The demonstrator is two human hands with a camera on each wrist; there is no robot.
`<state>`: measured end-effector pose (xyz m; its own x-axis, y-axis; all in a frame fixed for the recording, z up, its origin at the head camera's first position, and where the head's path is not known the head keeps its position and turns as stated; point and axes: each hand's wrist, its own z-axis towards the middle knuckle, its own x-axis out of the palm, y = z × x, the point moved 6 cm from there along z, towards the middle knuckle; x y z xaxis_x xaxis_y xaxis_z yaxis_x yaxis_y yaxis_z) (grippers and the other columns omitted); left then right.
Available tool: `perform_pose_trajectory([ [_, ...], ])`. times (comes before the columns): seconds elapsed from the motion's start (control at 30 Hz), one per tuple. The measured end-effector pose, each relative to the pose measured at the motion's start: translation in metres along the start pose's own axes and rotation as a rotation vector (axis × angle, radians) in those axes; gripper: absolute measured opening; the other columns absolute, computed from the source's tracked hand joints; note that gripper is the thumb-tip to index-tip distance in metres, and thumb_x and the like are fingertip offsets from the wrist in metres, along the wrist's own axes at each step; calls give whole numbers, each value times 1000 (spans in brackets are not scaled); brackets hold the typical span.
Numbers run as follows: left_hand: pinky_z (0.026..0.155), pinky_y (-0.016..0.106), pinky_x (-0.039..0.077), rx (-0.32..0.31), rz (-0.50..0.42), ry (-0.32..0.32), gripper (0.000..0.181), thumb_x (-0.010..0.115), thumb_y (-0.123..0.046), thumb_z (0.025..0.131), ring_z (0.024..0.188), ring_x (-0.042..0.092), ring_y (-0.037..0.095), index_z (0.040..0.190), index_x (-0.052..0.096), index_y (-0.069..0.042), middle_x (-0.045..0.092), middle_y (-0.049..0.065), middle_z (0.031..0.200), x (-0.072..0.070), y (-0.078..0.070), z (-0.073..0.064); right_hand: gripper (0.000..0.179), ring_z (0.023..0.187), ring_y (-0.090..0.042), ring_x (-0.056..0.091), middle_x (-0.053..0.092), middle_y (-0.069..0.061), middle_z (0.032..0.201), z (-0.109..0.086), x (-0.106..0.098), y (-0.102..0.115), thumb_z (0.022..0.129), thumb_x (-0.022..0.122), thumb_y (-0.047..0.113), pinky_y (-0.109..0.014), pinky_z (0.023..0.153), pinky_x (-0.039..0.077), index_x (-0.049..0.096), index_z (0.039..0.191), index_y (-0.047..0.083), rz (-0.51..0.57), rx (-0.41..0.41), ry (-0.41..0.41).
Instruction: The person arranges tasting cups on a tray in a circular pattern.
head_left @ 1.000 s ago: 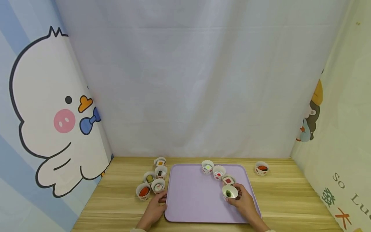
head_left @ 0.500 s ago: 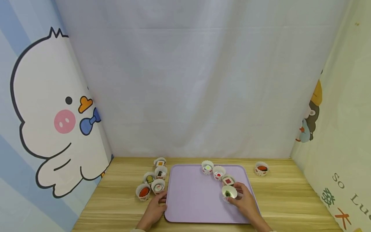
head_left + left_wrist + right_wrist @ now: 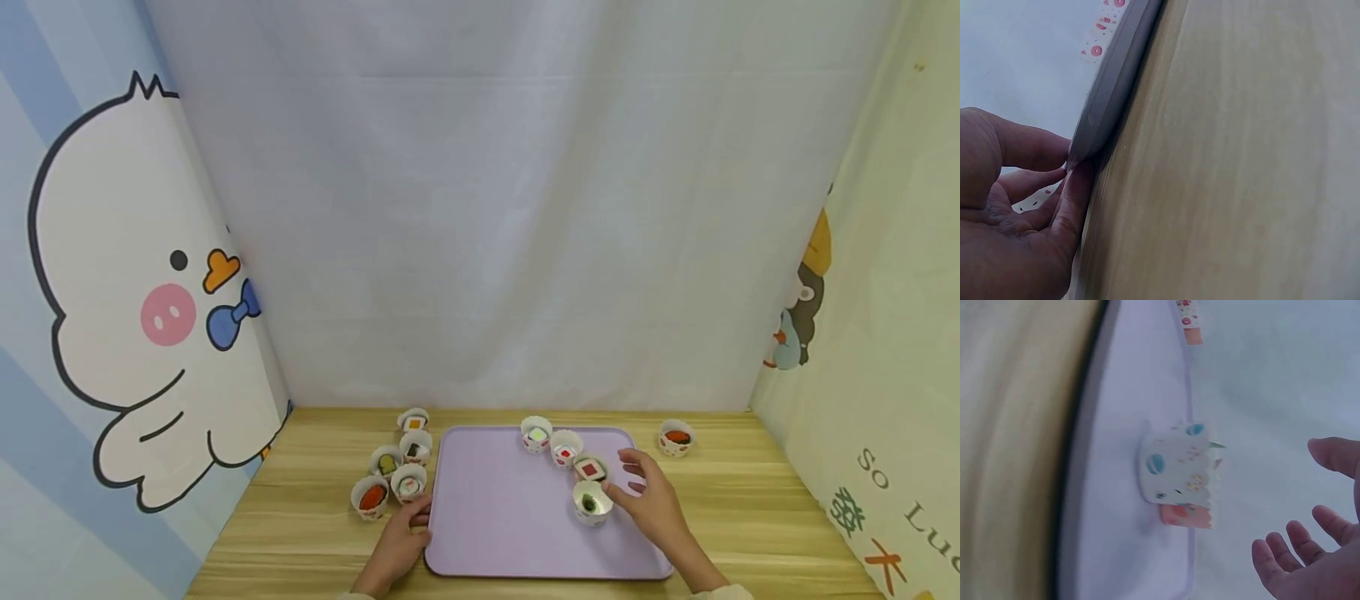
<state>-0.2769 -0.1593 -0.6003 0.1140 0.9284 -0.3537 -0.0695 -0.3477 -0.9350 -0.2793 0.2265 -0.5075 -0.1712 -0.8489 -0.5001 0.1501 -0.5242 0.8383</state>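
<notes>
The right hand [image 3: 651,500], fingers spread and empty, hovers beside a white paper cup [image 3: 591,502] on the lilac plastic tray [image 3: 502,517]; the left hand [image 3: 401,542] pinches the tray's edge.

The scene is lit evenly and brightly; shadows are faint. Both wrist views are blurred, and head-view edges are bent.
</notes>
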Motion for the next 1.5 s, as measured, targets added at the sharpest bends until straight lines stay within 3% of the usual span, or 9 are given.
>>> perform_pose_trajectory([
  [0.5, 81, 22, 50, -6, 22, -5, 56, 62, 7, 79, 107, 62, 34, 134, 51, 13, 60, 26, 123, -1, -2, 0, 56, 127, -38, 51, 52, -22, 137, 19, -41, 16, 91, 69, 17, -49, 100, 47, 44, 137, -2, -41, -54, -30],
  [0.63, 81, 21, 50, -8, 26, -4, 56, 61, 7, 79, 108, 61, 34, 134, 50, 13, 60, 27, 124, 0, 0, 1, 55, 123, -36, 54, 54, -21, 134, 24, -54, 19, 91, 70, 19, -29, 96, 51, 47, 136, -2, -48, -77, -65],
  [0.77, 82, 22, 50, -17, 18, -1, 56, 61, 7, 79, 109, 61, 34, 134, 49, 14, 59, 28, 125, -1, -1, 0, 53, 107, 1, 55, 56, -20, 132, 29, -64, 17, 91, 70, 19, -4, 86, 43, 48, 135, -1, -45, -83, -93],
  [0.87, 82, 23, 50, -21, 15, 0, 56, 61, 7, 80, 109, 61, 34, 134, 49, 14, 58, 28, 126, -2, -2, 0, 52, 99, 16, 45, 55, -19, 132, 34, -70, 13, 92, 68, 21, 0, 84, 40, 48, 136, 1, -49, -62, -96],
  [1.07, 81, 23, 50, -17, 10, 2, 57, 61, 7, 80, 109, 61, 34, 134, 49, 14, 58, 28, 126, -2, 0, 1, 58, 123, -29, 52, 48, -20, 142, 42, -79, 5, 93, 66, 26, 0, 83, 38, 43, 141, 1, -48, -9, -81],
  [1.17, 81, 23, 50, -13, 14, 1, 56, 61, 7, 79, 109, 61, 35, 134, 49, 14, 58, 28, 126, -2, 0, 1, 59, 127, -38, 48, 46, -21, 144, 47, -82, -4, 94, 65, 23, 0, 82, 38, 41, 142, 0, -44, 7, -79],
  [1.33, 81, 22, 50, -5, 12, 9, 56, 61, 8, 79, 108, 61, 35, 134, 50, 14, 59, 27, 124, -1, 0, 1, 61, 130, -40, 44, 43, -24, 145, 53, -87, -23, 94, 64, 20, -24, 97, 48, 37, 144, -1, -74, 50, -80],
  [1.43, 80, 21, 50, -2, 7, 14, 57, 61, 8, 79, 108, 61, 35, 134, 49, 14, 59, 27, 123, 0, 0, 1, 63, 133, -43, 39, 41, -26, 145, 58, -90, -35, 93, 66, 18, -51, 105, 41, 36, 144, -3, -76, 73, -88],
  [1.5, 80, 21, 50, -1, 4, 12, 57, 61, 8, 79, 108, 61, 35, 134, 50, 14, 60, 27, 123, 0, 0, 1, 65, 135, -44, 36, 40, -27, 146, 61, -92, -43, 92, 68, 17, -57, 107, 36, 35, 144, -4, -70, 93, -93],
])
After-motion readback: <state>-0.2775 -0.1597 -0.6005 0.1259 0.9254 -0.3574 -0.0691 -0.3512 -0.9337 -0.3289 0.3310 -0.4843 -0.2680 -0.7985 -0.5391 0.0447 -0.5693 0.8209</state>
